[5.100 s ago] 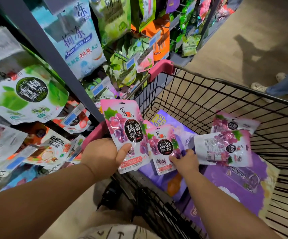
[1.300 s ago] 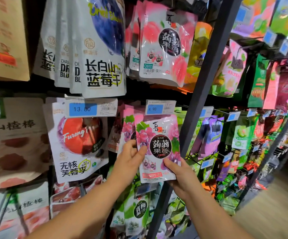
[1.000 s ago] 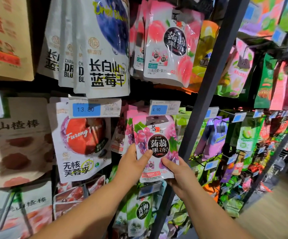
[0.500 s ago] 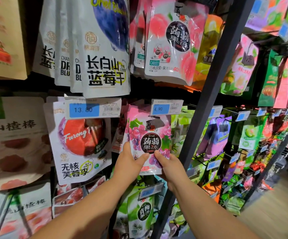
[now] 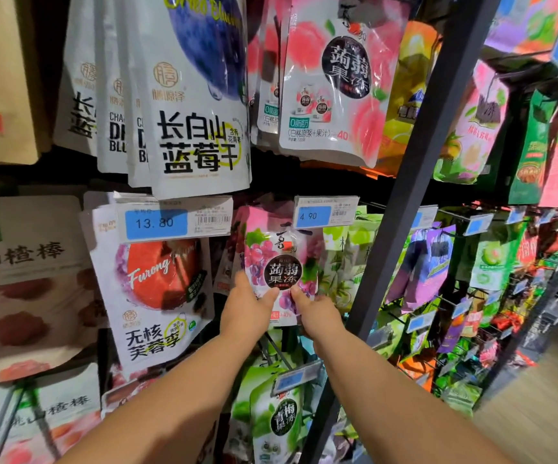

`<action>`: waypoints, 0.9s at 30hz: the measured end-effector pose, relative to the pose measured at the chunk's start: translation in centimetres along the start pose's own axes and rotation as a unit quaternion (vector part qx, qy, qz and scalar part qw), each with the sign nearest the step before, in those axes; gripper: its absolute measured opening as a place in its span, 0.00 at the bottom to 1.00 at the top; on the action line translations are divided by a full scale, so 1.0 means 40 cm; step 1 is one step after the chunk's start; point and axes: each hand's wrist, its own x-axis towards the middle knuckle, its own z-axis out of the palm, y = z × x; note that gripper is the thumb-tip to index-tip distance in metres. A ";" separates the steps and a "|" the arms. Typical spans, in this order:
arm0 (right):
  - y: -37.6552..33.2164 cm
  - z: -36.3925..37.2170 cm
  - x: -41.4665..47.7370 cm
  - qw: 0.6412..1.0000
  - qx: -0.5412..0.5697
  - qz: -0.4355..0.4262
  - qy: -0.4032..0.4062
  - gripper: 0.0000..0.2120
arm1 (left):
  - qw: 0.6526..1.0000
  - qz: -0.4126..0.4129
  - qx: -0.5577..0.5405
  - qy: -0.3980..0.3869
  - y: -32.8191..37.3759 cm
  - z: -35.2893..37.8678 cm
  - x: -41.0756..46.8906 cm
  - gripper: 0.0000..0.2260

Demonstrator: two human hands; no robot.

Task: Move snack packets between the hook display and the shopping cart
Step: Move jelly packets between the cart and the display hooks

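Hook-hung snack pouches crowd a shop display wall from edge to edge, split by a dark upright post (image 5: 404, 195) that leans across the view. Near the middle, the grape jelly packet (image 5: 282, 262) hangs upright. Its long axis is vertical and its top is tucked just under the 4.90 price tag (image 5: 324, 212), directly above the fingers.

The left hand (image 5: 249, 308) pinches the packet's lower left. Its thumb lies on the printed front and the other fingers are hidden behind. The right hand (image 5: 317, 313) pinches the lower right the same way. Both hands grip the one packet with their thumbs almost meeting, so neither is nearer than the other.

The tag covers the top of the packet, so it cannot be told whether its hole sits on the hook. The packet seems to be at the hook itself, either being seated or about to come off. The hook probably runs away from the fingers into the display. The next move would then be a level push or pull along that line with the top edge held square, since a tilt could snag the hole or knock the tag.

Left of the fingers hangs a white plum packet (image 5: 160, 289) under a 13.80 tag (image 5: 170, 222). Just right of them are pale green packets (image 5: 347, 259), and below them is a green jelly packet (image 5: 281, 420). High above hang peach packets (image 5: 334, 78) and blueberry pouches (image 5: 197, 95). No shopping cart is in view.
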 end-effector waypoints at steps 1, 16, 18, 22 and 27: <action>0.003 -0.001 0.005 1.000 0.000 0.003 -0.009 0.32 | 1.000 -0.005 0.002 0.004 -0.001 0.001 0.005 0.30; 0.136 -0.045 -0.093 0.998 -0.042 -0.024 -0.046 0.34 | 0.997 -0.025 -0.069 0.010 -0.087 0.019 -0.105 0.20; 0.172 -0.066 -0.131 0.997 -0.040 -0.038 -0.055 0.31 | 0.996 -0.032 -0.083 -0.010 -0.110 0.041 -0.140 0.17; 0.277 -0.139 -0.192 0.998 0.003 -0.018 -0.063 0.26 | 0.990 -0.060 -0.064 -0.109 -0.151 0.120 -0.241 0.13; 0.433 -0.251 -0.246 0.997 0.015 0.073 -0.029 0.23 | 0.955 -0.010 0.045 -0.293 -0.168 0.257 -0.377 0.13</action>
